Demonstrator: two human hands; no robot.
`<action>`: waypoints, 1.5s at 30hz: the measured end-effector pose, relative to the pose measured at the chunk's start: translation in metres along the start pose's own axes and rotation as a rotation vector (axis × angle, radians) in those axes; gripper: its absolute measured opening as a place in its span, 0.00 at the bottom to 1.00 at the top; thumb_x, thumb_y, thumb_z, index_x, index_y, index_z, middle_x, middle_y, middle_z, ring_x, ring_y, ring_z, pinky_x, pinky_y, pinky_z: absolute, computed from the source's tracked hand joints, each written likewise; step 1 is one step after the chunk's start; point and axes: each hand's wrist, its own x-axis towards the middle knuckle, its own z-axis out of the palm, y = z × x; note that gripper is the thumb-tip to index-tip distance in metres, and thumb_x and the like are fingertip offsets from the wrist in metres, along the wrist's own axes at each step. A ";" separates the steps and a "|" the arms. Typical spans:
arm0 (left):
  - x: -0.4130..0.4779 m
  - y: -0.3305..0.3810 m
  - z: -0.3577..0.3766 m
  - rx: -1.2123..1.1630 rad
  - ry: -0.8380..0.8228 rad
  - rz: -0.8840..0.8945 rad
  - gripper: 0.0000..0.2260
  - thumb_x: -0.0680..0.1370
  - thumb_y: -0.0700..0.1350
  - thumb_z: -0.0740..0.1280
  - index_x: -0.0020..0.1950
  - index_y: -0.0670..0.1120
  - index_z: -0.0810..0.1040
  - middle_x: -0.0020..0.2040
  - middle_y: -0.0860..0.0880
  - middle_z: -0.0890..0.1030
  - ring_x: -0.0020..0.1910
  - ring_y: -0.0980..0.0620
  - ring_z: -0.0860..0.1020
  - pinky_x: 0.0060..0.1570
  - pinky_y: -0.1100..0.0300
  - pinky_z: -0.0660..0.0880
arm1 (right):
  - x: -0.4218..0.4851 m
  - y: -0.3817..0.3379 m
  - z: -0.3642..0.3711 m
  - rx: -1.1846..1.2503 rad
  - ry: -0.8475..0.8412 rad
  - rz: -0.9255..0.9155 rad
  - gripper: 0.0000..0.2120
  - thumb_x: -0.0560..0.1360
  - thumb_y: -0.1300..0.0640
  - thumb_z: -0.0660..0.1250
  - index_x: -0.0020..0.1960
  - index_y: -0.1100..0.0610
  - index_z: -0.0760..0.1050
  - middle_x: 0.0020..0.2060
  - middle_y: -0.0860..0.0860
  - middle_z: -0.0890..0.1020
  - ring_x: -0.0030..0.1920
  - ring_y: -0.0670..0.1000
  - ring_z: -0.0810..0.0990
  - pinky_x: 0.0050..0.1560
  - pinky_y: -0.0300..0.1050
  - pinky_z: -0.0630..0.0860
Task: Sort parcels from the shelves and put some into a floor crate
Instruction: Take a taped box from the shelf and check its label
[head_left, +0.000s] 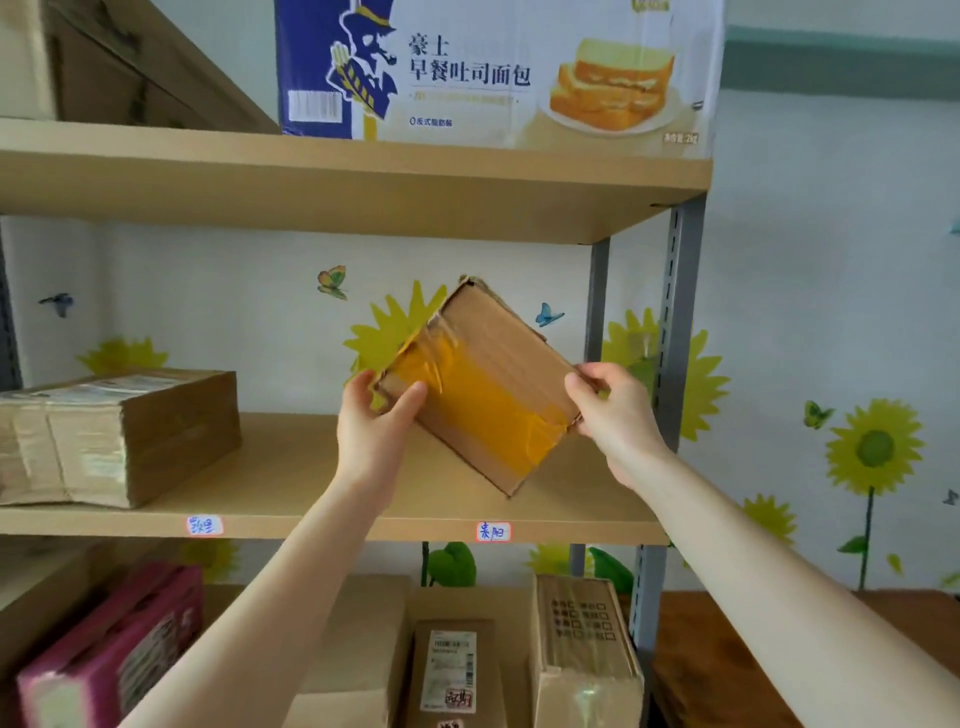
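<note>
Left hand (371, 421), right hand (618, 415) grip tilted taped parcel (483, 384) over shelf (291, 467).

"豪士 早餐吐司面包" on bread carton (498, 73)

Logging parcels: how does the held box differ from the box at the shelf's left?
The held box is tilted and gripped by the left hand and right hand; the left box lies flat, untouched. The held box has yellow tape, the left box clear. Both are cardboard.
</note>
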 end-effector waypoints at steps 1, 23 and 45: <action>0.003 0.005 -0.006 0.010 0.030 0.019 0.27 0.74 0.47 0.70 0.71 0.45 0.66 0.64 0.50 0.72 0.63 0.50 0.72 0.63 0.52 0.71 | -0.001 0.001 0.006 0.071 -0.034 0.067 0.15 0.78 0.56 0.61 0.63 0.59 0.70 0.54 0.51 0.74 0.51 0.50 0.76 0.55 0.49 0.77; -0.020 -0.019 -0.023 0.177 -0.211 -0.327 0.12 0.79 0.56 0.57 0.44 0.51 0.74 0.45 0.50 0.77 0.49 0.50 0.75 0.54 0.52 0.72 | 0.017 -0.013 0.027 0.270 -0.130 0.361 0.23 0.75 0.45 0.59 0.67 0.55 0.68 0.63 0.56 0.75 0.61 0.57 0.74 0.63 0.60 0.70; -0.019 -0.012 0.007 -0.214 -0.321 -0.276 0.23 0.75 0.57 0.65 0.66 0.48 0.72 0.60 0.47 0.79 0.57 0.48 0.77 0.60 0.51 0.73 | -0.006 0.061 -0.026 0.240 0.039 0.151 0.10 0.80 0.59 0.56 0.51 0.53 0.77 0.43 0.50 0.80 0.39 0.44 0.76 0.36 0.37 0.69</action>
